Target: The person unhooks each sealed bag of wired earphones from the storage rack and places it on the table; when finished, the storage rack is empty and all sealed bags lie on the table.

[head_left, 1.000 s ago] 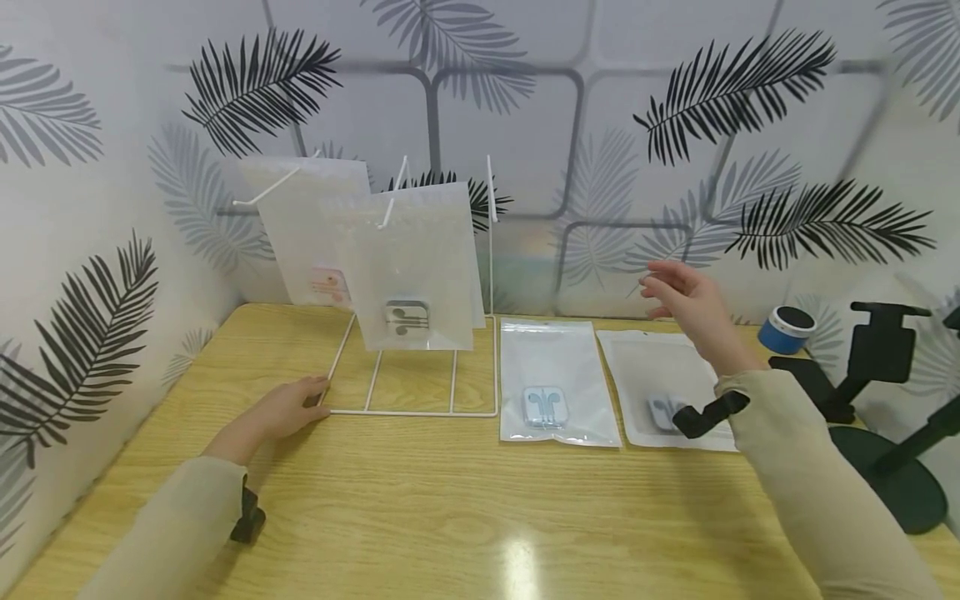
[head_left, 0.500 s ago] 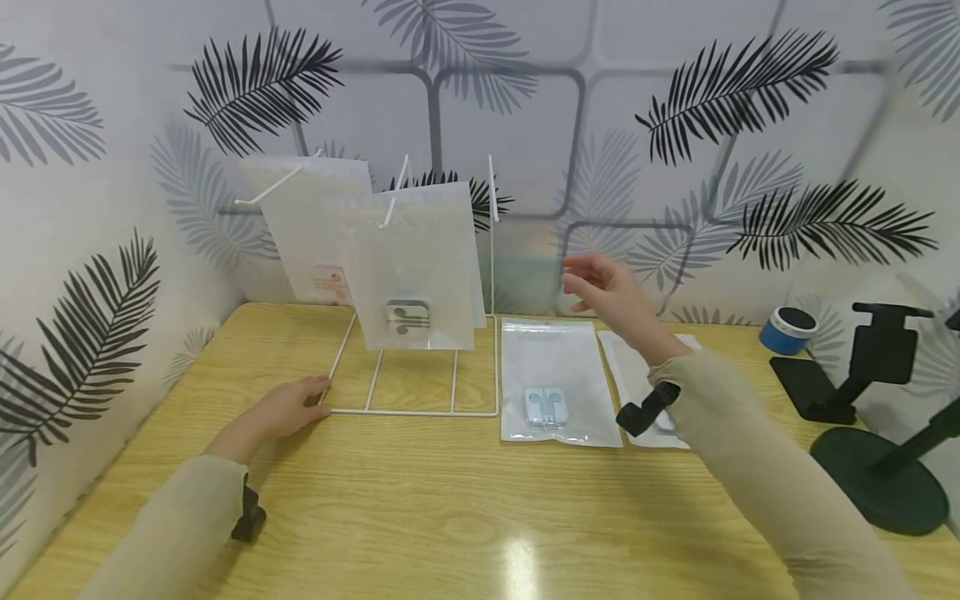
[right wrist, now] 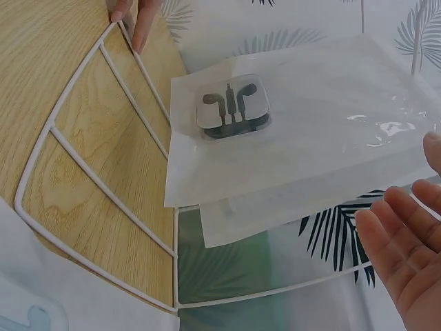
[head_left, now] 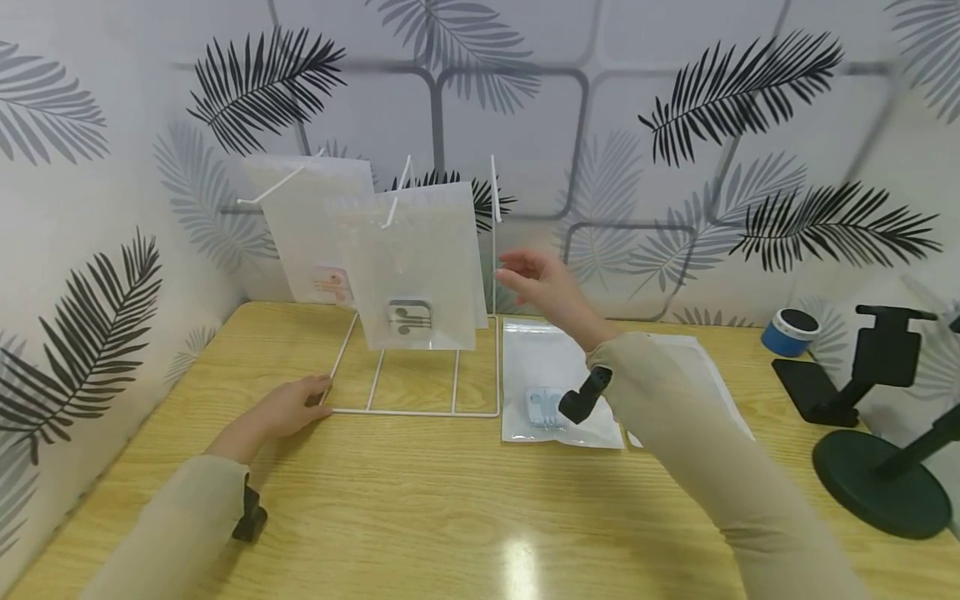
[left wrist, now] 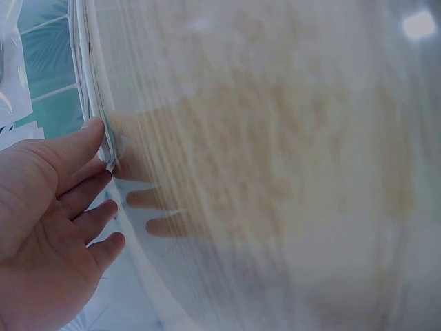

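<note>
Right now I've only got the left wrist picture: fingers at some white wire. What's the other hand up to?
Observer: The right hand is raised at the right side of the wire rack, holding nothing.
Visitor: Oh! And what's hanging on that rack?
Observer: Plastic bags; the front bag shows dark earphones in a clear case.
Visitor: Anything lying on the table?
Observer: Yes, two flat bags lie on the table, to the right of the rack in the head view.
</note>
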`<action>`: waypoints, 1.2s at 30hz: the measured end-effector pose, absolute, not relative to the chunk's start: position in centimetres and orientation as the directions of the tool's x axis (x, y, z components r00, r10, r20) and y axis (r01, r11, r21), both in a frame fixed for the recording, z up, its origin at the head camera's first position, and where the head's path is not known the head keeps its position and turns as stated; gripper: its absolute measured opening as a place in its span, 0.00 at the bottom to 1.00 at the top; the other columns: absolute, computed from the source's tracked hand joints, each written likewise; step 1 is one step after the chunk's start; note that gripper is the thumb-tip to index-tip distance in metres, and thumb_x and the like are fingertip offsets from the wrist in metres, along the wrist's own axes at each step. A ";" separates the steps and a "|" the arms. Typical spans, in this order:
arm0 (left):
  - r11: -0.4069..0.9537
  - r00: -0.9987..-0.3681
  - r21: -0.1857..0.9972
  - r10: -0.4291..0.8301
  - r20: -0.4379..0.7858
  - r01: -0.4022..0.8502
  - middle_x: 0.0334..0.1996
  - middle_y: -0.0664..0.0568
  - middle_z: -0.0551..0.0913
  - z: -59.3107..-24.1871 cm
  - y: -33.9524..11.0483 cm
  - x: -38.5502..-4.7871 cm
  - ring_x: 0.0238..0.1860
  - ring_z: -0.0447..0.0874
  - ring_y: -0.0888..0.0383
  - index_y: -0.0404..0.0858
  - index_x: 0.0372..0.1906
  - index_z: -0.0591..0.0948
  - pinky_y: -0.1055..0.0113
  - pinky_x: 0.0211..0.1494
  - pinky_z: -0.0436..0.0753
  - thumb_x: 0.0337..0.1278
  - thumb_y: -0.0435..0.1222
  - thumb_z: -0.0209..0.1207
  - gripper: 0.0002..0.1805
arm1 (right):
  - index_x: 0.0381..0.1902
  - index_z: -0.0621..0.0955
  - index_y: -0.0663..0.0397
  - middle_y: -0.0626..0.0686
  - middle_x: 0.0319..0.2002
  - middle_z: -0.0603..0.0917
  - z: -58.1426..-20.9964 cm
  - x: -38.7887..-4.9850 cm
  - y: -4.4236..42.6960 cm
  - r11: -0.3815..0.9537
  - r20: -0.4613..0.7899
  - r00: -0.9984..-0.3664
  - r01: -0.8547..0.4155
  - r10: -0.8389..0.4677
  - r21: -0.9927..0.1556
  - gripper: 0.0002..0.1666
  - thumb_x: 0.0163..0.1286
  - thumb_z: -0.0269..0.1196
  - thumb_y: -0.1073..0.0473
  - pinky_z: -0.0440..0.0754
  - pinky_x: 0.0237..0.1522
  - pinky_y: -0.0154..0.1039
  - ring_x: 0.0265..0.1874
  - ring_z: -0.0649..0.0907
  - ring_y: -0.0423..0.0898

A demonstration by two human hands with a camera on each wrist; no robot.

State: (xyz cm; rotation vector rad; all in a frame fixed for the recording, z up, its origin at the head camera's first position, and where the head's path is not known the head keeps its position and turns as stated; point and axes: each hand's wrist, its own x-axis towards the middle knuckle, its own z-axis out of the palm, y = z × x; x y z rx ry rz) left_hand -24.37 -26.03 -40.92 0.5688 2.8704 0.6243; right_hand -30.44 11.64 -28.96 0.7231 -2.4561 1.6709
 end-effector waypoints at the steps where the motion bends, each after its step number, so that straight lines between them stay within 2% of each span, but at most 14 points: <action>1: 0.840 -0.917 0.431 0.394 -0.067 0.329 0.61 0.27 0.61 -40.9 -26.0 -24.4 0.61 0.57 0.31 0.20 0.62 0.62 0.41 0.61 0.59 0.62 0.35 0.54 0.29 | 0.54 0.74 0.66 0.61 0.47 0.79 -29.0 -30.6 11.3 0.286 0.323 -0.886 -0.421 -0.333 -0.860 0.21 0.66 0.59 0.61 0.82 0.34 0.46 0.42 0.79 0.50; 6: 0.835 -0.917 0.451 0.390 -0.082 0.315 0.62 0.27 0.59 -40.7 -25.9 -24.4 0.62 0.56 0.31 0.20 0.62 0.62 0.42 0.62 0.58 0.62 0.35 0.54 0.29 | 0.54 0.75 0.66 0.61 0.46 0.79 -29.1 -31.0 10.0 0.275 0.332 -0.884 -0.426 -0.328 -0.862 0.21 0.66 0.60 0.61 0.82 0.31 0.39 0.42 0.79 0.50; 13: 0.845 -0.921 0.440 0.379 -0.092 0.304 0.62 0.28 0.60 -40.5 -25.8 -24.4 0.62 0.56 0.31 0.21 0.62 0.62 0.42 0.62 0.59 0.63 0.36 0.54 0.30 | 0.55 0.74 0.64 0.59 0.47 0.79 -29.4 -31.1 8.5 0.268 0.306 -0.890 -0.403 -0.338 -0.875 0.22 0.66 0.60 0.59 0.82 0.33 0.44 0.41 0.79 0.49; 22: 0.846 -0.919 0.427 0.386 -0.082 0.318 0.62 0.28 0.61 -40.7 -26.0 -24.4 0.61 0.57 0.31 0.21 0.62 0.63 0.42 0.61 0.60 0.62 0.36 0.55 0.29 | 0.55 0.73 0.65 0.63 0.46 0.80 -30.2 -31.7 6.7 0.231 0.238 -0.930 -0.306 -0.280 -0.923 0.21 0.65 0.60 0.63 0.82 0.26 0.37 0.43 0.80 0.51; 32: 0.845 -0.919 0.437 0.384 -0.092 0.309 0.62 0.27 0.60 -40.4 -25.7 -24.1 0.61 0.57 0.31 0.21 0.62 0.63 0.41 0.61 0.60 0.62 0.36 0.54 0.29 | 0.61 0.69 0.64 0.62 0.49 0.79 -30.7 -31.7 5.9 0.225 0.189 -0.949 -0.248 -0.253 -0.942 0.26 0.67 0.59 0.61 0.83 0.30 0.39 0.47 0.79 0.52; 36: 0.845 -0.918 0.432 0.386 -0.087 0.314 0.61 0.27 0.61 -40.4 -25.7 -24.1 0.61 0.58 0.31 0.21 0.61 0.63 0.41 0.61 0.60 0.62 0.36 0.54 0.29 | 0.61 0.70 0.66 0.62 0.50 0.78 -30.7 -31.6 5.7 0.202 0.185 -0.955 -0.233 -0.231 -0.951 0.26 0.67 0.58 0.62 0.83 0.31 0.38 0.40 0.82 0.52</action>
